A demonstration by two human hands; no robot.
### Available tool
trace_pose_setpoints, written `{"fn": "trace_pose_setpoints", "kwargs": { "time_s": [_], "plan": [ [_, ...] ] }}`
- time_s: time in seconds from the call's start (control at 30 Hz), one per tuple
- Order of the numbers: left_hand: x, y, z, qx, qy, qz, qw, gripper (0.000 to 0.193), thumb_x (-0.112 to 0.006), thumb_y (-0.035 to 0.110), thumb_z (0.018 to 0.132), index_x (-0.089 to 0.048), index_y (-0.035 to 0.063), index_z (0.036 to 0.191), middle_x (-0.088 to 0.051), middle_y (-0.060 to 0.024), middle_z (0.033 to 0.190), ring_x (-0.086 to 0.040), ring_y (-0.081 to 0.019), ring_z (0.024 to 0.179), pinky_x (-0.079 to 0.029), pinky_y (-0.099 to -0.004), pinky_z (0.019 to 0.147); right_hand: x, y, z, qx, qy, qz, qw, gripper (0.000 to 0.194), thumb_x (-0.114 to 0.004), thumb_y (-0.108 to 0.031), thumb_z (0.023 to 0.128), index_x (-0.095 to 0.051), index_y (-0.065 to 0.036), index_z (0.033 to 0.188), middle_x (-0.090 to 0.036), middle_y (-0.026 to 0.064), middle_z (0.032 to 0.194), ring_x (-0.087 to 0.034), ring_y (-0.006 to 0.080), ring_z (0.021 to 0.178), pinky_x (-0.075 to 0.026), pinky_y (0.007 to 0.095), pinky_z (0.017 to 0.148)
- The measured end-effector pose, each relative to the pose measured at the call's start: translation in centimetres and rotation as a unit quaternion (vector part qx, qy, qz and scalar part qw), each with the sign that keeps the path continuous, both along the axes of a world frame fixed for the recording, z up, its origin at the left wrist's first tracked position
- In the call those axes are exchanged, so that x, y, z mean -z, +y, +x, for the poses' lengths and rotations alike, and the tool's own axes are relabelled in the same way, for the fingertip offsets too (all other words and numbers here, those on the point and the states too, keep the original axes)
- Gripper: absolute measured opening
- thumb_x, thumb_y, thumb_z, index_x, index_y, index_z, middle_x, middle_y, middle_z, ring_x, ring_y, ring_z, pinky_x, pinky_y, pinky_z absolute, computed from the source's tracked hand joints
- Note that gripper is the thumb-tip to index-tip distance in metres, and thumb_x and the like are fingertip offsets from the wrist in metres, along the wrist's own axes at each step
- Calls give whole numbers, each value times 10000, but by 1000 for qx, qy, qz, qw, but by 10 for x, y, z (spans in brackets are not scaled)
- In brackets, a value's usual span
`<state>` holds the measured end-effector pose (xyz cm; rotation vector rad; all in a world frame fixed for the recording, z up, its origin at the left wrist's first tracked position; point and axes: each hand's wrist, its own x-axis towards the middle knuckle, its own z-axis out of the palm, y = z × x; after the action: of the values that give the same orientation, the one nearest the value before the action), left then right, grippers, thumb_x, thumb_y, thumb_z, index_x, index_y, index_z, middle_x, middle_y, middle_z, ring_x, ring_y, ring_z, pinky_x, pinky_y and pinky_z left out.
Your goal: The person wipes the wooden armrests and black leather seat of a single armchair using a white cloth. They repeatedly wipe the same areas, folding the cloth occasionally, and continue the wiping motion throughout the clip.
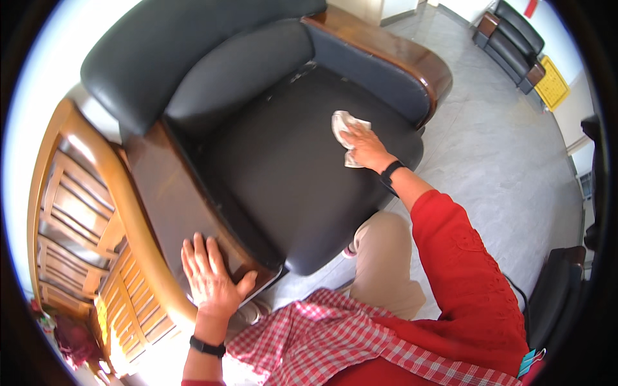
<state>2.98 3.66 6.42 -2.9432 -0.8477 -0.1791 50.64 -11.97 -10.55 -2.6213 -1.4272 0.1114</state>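
A black leather armchair (pixel 270 154) with glossy brown wooden armrests fills the middle of the view. My right hand (pixel 365 146) presses a crumpled white cloth (pixel 344 126) against the right part of its seat. My left hand (pixel 212 280) lies flat with fingers spread on the front end of the left wooden armrest (pixel 169 193), holding nothing. Small pale bits of debris (pixel 303 72) lie along the back edge of the seat, near the backrest cushion (pixel 241 67).
A slatted wooden bench (pixel 130 289) stands against the armchair's left side. Grey tiled floor (pixel 492 144) extends to the right. A second black armchair (pixel 512 43) and a yellow panel (pixel 552 84) stand far off at upper right; black furniture (pixel 555 294) is at lower right.
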Motion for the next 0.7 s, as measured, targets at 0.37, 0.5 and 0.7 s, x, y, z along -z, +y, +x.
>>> {"fn": "trace_pose_setpoints", "kwargs": {
  "time_s": [0.37, 0.5, 0.7],
  "plan": [
    [-6, -3, 3, -12, -12, -10, 1000, 1016, -737, 609, 788, -410, -42, 1497, -373, -288, 1568, -283, -491, 1496, -171, -565, 1268, -17, 102, -279, -216, 47, 70, 973, 553, -584, -163, 920, -578, -91, 1469, -427, 134, 1620, -343, 346, 1528, -289, 566, 1227],
    [-7, -6, 4, -25, -23, -14, 999, 1009, -793, 530, 758, -416, -39, 1502, -375, -265, 1582, -282, -471, 1504, -178, -536, 1277, -20, 51, -297, -222, 27, 109, 969, 534, -562, -173, 927, -589, -62, 1449, -449, 179, 1593, -363, 367, 1508, -289, 555, 1208],
    [-4, -8, 3, -37, -21, -28, 999, 1039, -797, 539, 752, -402, -43, 1517, -363, -254, 1599, -251, -454, 1526, -157, -534, 1286, -25, 23, -254, -283, 29, 11, 959, 645, -642, -219, 916, -490, -167, 1540, -339, 95, 1675, -278, 310, 1565, -292, 553, 1222]
  ]
}}
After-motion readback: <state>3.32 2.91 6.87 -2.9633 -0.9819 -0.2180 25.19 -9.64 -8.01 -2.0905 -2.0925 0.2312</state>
